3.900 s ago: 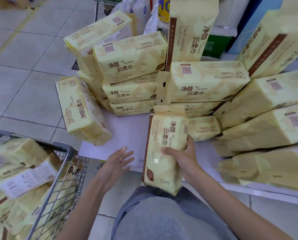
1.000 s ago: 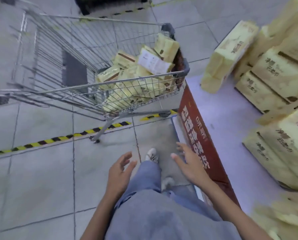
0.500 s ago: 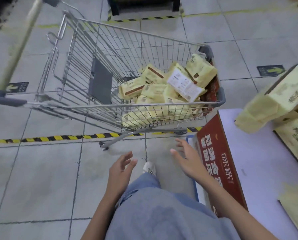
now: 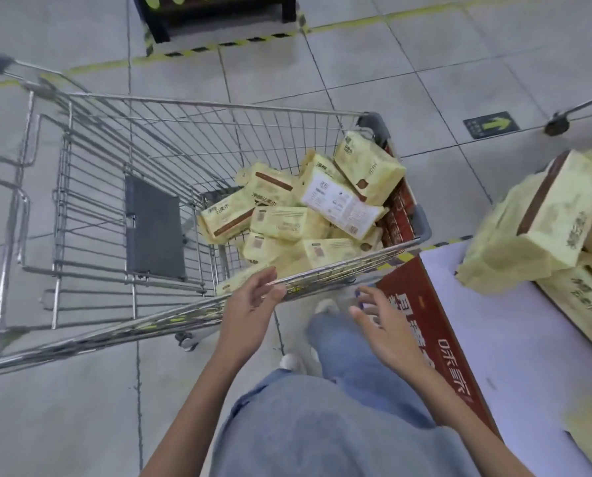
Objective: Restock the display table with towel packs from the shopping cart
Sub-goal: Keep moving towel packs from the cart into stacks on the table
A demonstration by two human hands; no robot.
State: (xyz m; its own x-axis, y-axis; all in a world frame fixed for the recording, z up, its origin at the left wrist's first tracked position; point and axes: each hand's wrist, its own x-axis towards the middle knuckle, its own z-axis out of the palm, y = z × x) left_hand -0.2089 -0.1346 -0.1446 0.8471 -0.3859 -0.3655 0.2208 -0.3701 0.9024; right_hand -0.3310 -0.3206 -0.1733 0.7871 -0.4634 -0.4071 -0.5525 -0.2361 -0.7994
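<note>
At twelve o'clock, yellow plastic towel packs point(image 4: 287, 222) crowd a steel-wire shopping cart point(image 4: 219, 104). Left hand point(image 4: 253, 306), right hand point(image 4: 387, 327) hover empty, loose-fingered; hasty grabbing could topple them.

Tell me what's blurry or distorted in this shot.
Head view: motion blur smears the cart's near rim and the table packs; the cart packs look fairly sharp; the wide lens bows the floor lines; lighting is flat.

Right hand point(image 4: 384, 325) isn't holding the pack it had over at the table point(image 4: 511, 339) anymore, it's empty now with fingers spread. The person is now facing the cart point(image 4: 219, 104), way closer than a second ago, and the left hand point(image 4: 250, 304) is up at its near rim.
</note>
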